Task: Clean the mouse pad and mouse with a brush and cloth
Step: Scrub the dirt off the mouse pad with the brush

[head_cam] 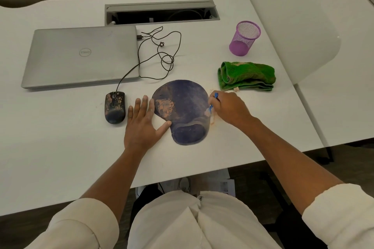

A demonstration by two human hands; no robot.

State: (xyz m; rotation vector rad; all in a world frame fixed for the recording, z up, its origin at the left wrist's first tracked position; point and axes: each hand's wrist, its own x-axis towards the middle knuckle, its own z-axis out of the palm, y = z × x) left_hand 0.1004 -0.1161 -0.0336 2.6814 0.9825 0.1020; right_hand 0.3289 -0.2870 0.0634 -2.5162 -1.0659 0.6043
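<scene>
A dark blue mouse pad [183, 107] with a wrist rest lies on the white desk, smeared with tan dirt on its left part. My right hand [228, 108] grips a small blue brush [211, 106], whose bristles touch the pad's right edge. My left hand [141, 123] lies flat with fingers spread on the desk, thumb and fingertips against the pad's left edge. A black wired mouse [115, 107], speckled with dirt, sits left of my left hand. A folded green cloth [247, 76] lies beyond my right hand.
A closed grey laptop [81, 55] lies at the back left, with the mouse cable [159, 54] looped beside it. A purple mesh cup [244, 38] stands behind the cloth. An open cable tray [162, 14] runs along the back. Brushed-off dirt [212, 122] lies by the pad's right edge.
</scene>
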